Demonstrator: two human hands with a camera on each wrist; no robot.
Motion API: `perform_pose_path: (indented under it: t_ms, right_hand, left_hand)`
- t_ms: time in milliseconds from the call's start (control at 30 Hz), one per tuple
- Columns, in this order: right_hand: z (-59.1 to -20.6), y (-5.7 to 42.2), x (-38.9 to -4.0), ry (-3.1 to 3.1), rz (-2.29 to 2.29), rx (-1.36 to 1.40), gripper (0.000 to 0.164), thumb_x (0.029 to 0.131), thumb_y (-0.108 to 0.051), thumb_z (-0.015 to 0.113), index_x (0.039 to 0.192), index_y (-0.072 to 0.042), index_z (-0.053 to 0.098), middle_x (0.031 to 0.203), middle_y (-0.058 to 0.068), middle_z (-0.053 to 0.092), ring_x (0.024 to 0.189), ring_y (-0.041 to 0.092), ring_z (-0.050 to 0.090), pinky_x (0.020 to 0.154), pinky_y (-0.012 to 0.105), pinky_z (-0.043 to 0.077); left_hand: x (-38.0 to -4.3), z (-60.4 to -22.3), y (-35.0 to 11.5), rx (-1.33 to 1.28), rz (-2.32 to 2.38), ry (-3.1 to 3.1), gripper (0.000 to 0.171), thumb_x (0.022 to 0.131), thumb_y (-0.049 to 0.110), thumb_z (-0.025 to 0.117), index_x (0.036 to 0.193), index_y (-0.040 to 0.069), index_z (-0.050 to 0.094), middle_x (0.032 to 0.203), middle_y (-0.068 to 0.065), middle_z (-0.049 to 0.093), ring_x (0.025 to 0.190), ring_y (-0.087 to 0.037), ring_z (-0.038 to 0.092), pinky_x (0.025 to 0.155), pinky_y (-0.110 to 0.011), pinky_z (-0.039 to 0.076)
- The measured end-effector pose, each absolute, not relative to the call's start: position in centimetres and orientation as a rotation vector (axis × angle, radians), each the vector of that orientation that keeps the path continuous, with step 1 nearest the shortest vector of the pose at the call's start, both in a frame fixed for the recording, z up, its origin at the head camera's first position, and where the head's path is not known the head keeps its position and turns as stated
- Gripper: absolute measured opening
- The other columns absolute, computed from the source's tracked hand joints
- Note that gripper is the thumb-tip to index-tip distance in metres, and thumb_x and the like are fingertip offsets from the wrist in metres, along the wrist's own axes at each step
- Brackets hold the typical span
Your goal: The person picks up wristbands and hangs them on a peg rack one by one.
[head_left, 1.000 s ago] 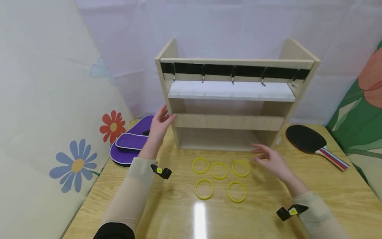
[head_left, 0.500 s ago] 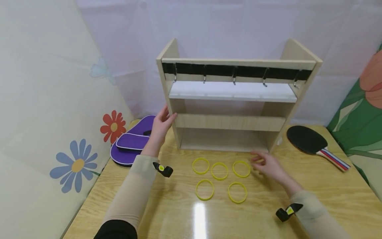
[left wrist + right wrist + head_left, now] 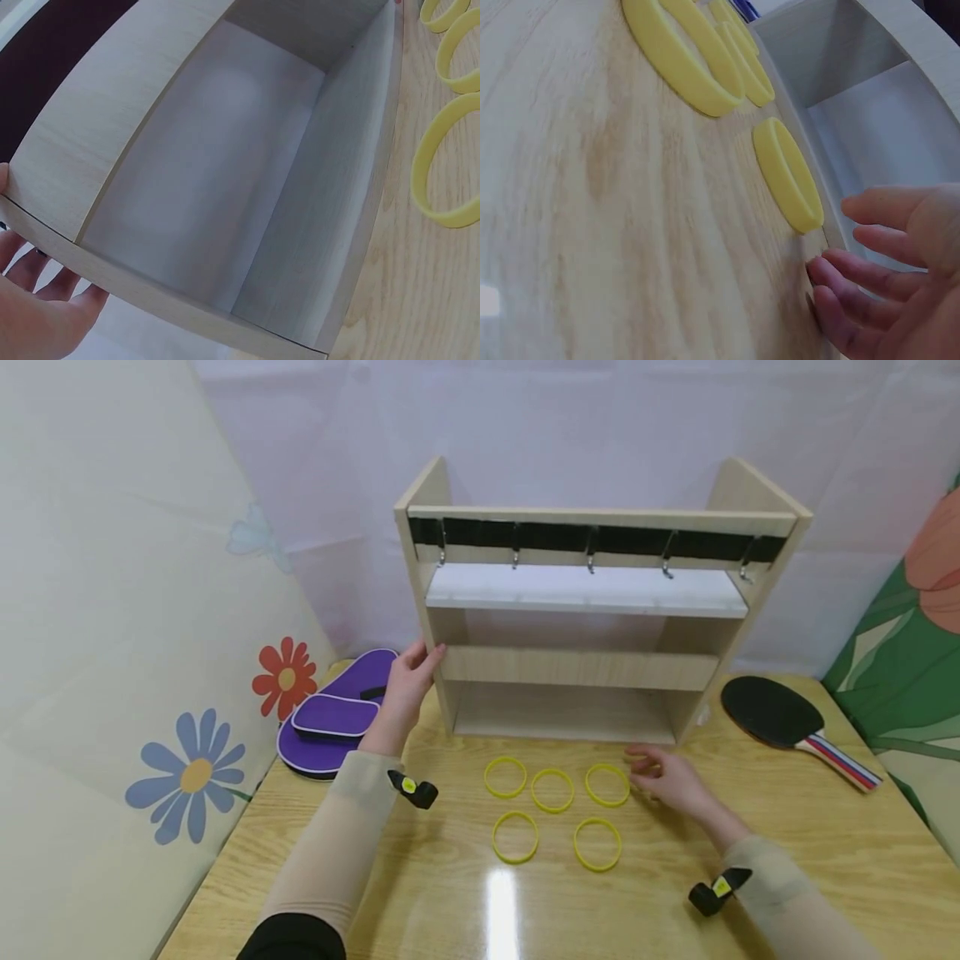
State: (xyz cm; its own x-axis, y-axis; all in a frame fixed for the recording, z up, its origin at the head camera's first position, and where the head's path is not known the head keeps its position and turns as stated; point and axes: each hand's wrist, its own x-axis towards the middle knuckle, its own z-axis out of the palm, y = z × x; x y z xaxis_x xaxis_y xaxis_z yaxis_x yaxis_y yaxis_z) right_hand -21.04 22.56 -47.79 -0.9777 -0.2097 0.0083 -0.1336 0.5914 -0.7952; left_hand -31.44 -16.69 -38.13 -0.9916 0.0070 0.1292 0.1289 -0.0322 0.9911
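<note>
Table (image 3: 420,893): bears all. Shelf unit (image 3: 577,668): upright at rear. L hand (image 3: 409,685): grips unit's L side panel, thumb in front, fingers outside; prob. steadying. R hand (image 3: 671,783): half-spread, fingers loosely bent, nil held; just beside nearest ring (image 3: 778,182). Yellow rings, qty 5: flat before unit; gaps leave finger rm.

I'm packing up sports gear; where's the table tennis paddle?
In the head view, the paddle lies on the table at right, beside the wooden rack.

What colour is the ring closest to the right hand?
Yellow, all over what shows; that ring shows best in the right wrist view.
</note>
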Motion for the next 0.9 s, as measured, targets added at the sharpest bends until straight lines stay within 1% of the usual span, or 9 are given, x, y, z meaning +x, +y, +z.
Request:
perform_pose_path:
  t_ms: [133, 267, 400, 600, 700, 900]
  right_hand:
    - [-48.1, 22.4, -21.1, 2.78, -1.301, -0.322, 0.039, 0.086, -0.002, 0.071, 0.123, 0.006, 0.06, 0.094, 0.019, 0.07, 0.074, 0.014, 0.061, 0.055, 0.023, 0.048]
    - [-48.5, 22.1, -21.1, 2.841, -1.244, -0.33, 0.036, 0.083, -0.003, 0.072, 0.118, 0.005, 0.064, 0.084, 0.01, 0.069, 0.07, 0.011, 0.057, 0.056, 0.021, 0.045]
    - [-48.5, 21.8, -21.1, 2.876, -1.187, -0.312, 0.032, 0.082, -0.004, 0.073, 0.113, 0.004, 0.067, 0.078, 0.005, 0.065, 0.066, 0.01, 0.053, 0.056, 0.021, 0.041]
    - [-48.3, 21.4, -21.1, 2.861, -1.137, -0.25, 0.029, 0.082, -0.005, 0.072, 0.11, 0.001, 0.068, 0.077, 0.004, 0.063, 0.065, 0.01, 0.051, 0.056, 0.022, 0.04]
    - [-48.1, 21.2, -21.2, 2.836, -1.138, -0.2, 0.029, 0.082, -0.006, 0.071, 0.11, 0.0, 0.069, 0.076, 0.003, 0.063, 0.063, 0.01, 0.051, 0.055, 0.022, 0.04]
    - [-47.8, 21.2, -21.3, 2.741, -1.208, -0.085, 0.03, 0.082, -0.006, 0.069, 0.111, 0.002, 0.068, 0.077, 0.004, 0.065, 0.062, 0.009, 0.053, 0.055, 0.023, 0.043]
  left_hand:
    - [-31.4, -38.2, -16.6, -0.118, -2.188, -2.137, 0.052, 0.101, 0.022, 0.054, 0.149, 0.005, 0.042, 0.147, -0.022, 0.046, 0.121, -0.021, 0.053, 0.113, -0.043, 0.038]
    - [-31.3, -38.2, -16.5, -0.1, -2.189, -2.135, 0.051, 0.101, 0.023, 0.055, 0.148, 0.006, 0.043, 0.146, -0.022, 0.049, 0.12, -0.022, 0.054, 0.112, -0.042, 0.039]
    - [-31.3, -38.3, -16.4, -0.093, -2.198, -2.13, 0.051, 0.101, 0.023, 0.055, 0.148, 0.007, 0.044, 0.145, -0.02, 0.05, 0.122, -0.024, 0.053, 0.112, -0.041, 0.039]
    - [-31.2, -38.4, -16.5, -0.1, -2.213, -2.117, 0.052, 0.101, 0.023, 0.055, 0.149, 0.006, 0.042, 0.145, -0.021, 0.049, 0.127, -0.028, 0.051, 0.113, -0.042, 0.038]
    - [-31.3, -38.4, -16.6, -0.105, -2.204, -2.131, 0.053, 0.102, 0.024, 0.054, 0.15, 0.006, 0.041, 0.147, -0.021, 0.047, 0.129, -0.028, 0.05, 0.114, -0.042, 0.037]
    - [-31.4, -38.4, -16.5, -0.11, -2.225, -2.114, 0.052, 0.102, 0.023, 0.053, 0.149, 0.006, 0.042, 0.147, -0.021, 0.047, 0.126, -0.026, 0.051, 0.113, -0.041, 0.038]
